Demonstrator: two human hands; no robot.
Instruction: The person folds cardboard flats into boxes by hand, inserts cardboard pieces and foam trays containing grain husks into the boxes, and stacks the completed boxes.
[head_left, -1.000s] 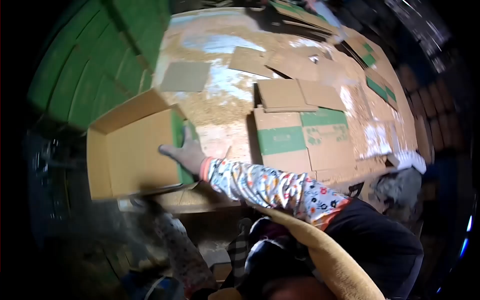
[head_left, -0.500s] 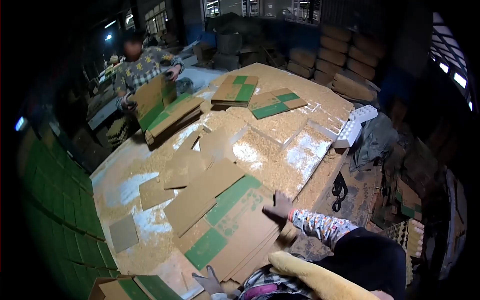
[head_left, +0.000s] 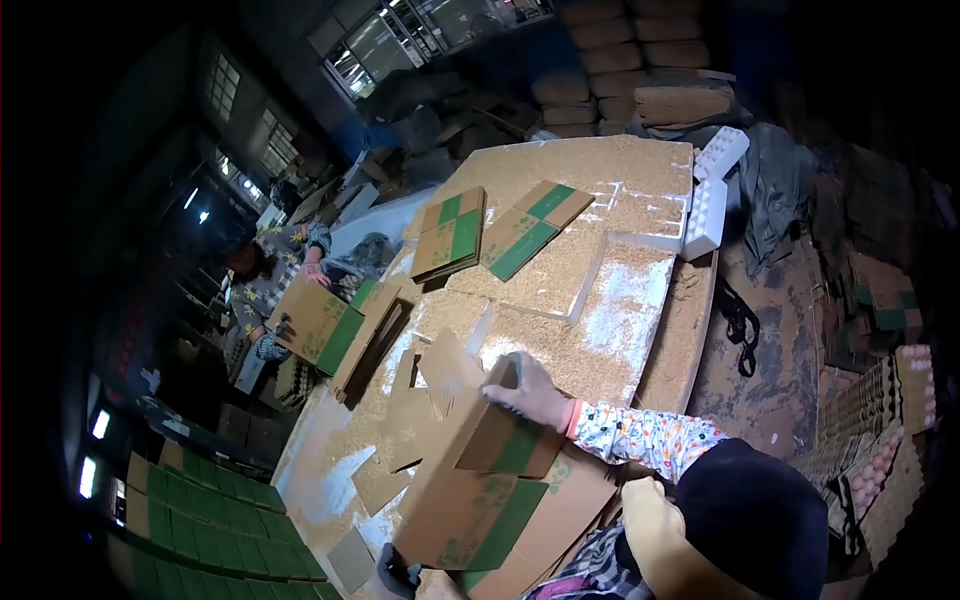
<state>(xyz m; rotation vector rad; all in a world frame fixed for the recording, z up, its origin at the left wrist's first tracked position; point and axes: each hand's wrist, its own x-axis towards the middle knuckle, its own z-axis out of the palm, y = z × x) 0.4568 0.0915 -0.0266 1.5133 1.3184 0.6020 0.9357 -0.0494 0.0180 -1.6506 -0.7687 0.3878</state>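
Observation:
A brown cardboard carton (head_left: 435,515) with green bands stands raised and tilted in front of me, partly unfolded. My right hand (head_left: 528,392), in a grey glove, is closed over its upper far edge. At its lower left corner, my left hand (head_left: 398,578) grips the edge in a dark-tipped glove; part of that hand is cut off by the frame. Underneath and to the right lie more flat cartons (head_left: 570,505) in a stack against my body. Loose brown cardboard sheets (head_left: 410,425) rest on the table just beyond the carton.
The table (head_left: 560,225) is strewn with sawdust-like bits. Across it, a co-worker handles another carton (head_left: 320,325). Flat cartons (head_left: 447,235) lie at the far side. White foam trays (head_left: 706,215) sit at the right edge, green-banded cartons (head_left: 215,520) at lower left, egg trays (head_left: 865,460) at right.
My hands have gone from lying on the flat carton stack to gripping one carton, now lifted and partly unfolded. My view has tilted. The co-worker's carton has also shifted.

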